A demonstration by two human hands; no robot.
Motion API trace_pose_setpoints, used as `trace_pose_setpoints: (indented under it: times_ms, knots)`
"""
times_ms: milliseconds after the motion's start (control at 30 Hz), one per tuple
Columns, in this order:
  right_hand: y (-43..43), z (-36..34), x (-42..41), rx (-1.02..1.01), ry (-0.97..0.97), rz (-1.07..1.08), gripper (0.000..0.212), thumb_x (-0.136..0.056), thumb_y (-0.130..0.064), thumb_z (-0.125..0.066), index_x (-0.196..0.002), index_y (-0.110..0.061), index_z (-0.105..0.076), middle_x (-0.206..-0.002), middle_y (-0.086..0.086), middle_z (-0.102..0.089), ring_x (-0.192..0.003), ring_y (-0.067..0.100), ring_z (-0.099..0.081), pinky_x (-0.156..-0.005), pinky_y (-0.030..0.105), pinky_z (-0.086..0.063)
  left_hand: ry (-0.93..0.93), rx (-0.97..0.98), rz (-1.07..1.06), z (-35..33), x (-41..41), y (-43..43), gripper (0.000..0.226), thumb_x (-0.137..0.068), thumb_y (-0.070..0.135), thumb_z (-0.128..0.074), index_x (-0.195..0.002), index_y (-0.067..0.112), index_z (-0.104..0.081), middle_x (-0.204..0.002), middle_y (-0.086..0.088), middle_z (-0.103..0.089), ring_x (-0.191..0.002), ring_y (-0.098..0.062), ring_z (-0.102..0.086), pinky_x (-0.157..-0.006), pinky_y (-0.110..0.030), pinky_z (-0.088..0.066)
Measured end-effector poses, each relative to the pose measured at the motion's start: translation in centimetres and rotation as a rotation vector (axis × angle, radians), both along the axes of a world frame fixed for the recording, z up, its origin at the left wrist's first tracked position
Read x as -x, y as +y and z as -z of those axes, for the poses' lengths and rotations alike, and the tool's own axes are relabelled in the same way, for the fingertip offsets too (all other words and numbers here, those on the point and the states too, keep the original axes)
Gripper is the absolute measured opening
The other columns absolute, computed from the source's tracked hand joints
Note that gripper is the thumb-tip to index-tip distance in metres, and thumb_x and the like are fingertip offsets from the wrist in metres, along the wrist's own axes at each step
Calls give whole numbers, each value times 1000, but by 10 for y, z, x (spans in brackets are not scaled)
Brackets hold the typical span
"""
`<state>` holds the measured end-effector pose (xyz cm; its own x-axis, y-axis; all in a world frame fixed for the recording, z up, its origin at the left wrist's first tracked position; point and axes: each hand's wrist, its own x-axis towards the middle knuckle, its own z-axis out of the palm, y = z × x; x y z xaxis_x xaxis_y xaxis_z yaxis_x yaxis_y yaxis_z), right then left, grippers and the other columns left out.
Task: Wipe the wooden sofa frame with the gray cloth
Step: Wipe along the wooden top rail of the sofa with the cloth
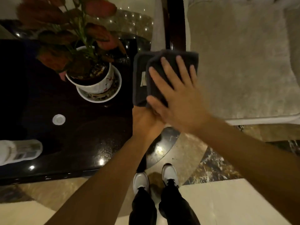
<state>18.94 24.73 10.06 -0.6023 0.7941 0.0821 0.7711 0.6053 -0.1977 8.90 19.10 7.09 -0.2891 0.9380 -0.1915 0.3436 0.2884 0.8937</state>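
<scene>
Resting under both hands (177,101), gray cloth (155,73)

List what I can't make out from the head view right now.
- Left hand: its fingers are hidden under the gray cloth and right hand.
- Wooden sofa frame: the cloth covers its near end; the top edge cuts off the far end.
- White container: cut off at the left edge, label blurred.

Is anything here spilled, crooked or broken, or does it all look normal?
Nothing looks broken. The one untidy spot is the saucer under the potted plant on the dark table: it seems to hold soil or grit. The gray cloth is folded neatly between the left hand and right hand.
</scene>
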Motion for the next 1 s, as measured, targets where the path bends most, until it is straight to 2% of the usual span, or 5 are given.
trace_pose_setpoints:
  times_ms: [233,367,533,767,1000]
  knots:
    - [6,-4,0,64,208,141,58,-101,-38,-34,-153,-17,-18,-162,17,-6,-147,41,4,-117,60,-8,89,19,-61,5,3,3,73,-58,51,-58,-111,1,-61,-107,-16,-66,-98,-29,-64,-83,-40,-55]
    - [40,-14,4,30,57,70,64,-95,-50,-31,-153,-26,-16,-160,23,3,-141,54,10,-112,68,-7,-172,-153,-52,-4,7,10,91,-63,39,-86,-140,17,-43,-138,-3,-51,-129,-26,-48,-101,-46,-47]
    - [119,-17,24,-192,-50,11,53,-97,-34,-33,-147,-14,-36,-158,30,-6,-141,57,0,-115,62,-9,149,-153,-79,-30,3,54,93,-70,50,-73,-148,23,-31,-146,4,-44,-135,-8,-37,-112,-30,-35]
    - [180,-24,46,-155,125,0,50,-90,-30,-47,-138,-14,-49,-157,24,-18,-143,50,-5,-118,54,-14,191,-21,-30,-53,-7,132,114,-70,28,-81,-154,24,-4,-154,-2,-30,-111,16,-29,-72,8,-29]
    - [266,-37,78,8,34,-33,66,-90,-42,-49,-149,-21,-27,-161,14,-9,-145,44,6,-116,58,-6,199,-43,-199,-81,-2,206,109,-71,54,-71,-153,18,-9,-150,-5,-41,-121,-16,-55,-77,-23,-50]
